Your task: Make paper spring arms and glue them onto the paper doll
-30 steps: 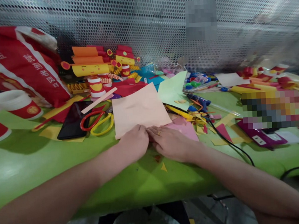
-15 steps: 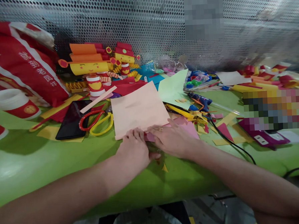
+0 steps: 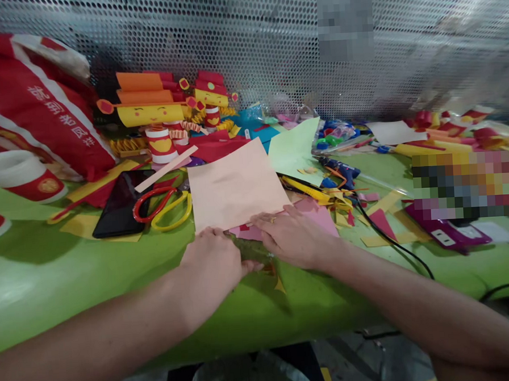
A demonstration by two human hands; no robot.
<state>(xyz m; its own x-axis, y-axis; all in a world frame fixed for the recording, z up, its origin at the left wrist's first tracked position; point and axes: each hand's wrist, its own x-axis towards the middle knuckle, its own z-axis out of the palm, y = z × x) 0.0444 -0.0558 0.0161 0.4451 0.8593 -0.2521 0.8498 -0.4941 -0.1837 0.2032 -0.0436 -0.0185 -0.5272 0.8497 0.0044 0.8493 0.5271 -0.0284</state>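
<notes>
A peach sheet of paper point(image 3: 237, 185) lies in front of me. My left hand point(image 3: 215, 255) is at its lower left corner, fingers bent and pressed together on the near edge, thumb sticking out to the right; the fingertips are hidden. On the lower right edge rests my right hand point(image 3: 293, 234), its fingers lying nearly flat and wearing a ring. Pink paper point(image 3: 318, 215) shows under the sheet beside that hand. Scissors point(image 3: 172, 209) with one red and one yellow handle lie left of the sheet. Behind it stands pale green paper point(image 3: 297, 148).
A black phone point(image 3: 119, 212) and a paper cup point(image 3: 25, 174) are at the left. Paper figures point(image 3: 150, 113) stand at the back beside a red bag point(image 3: 41, 110). To the right are a glue gun point(image 3: 341, 169), a black cable point(image 3: 387, 234), paper scraps and a purple power strip point(image 3: 448, 231).
My left hand has slid left along the paper's near edge to the corner, away from my right hand. More pink paper shows between them. My right hand has barely moved.
</notes>
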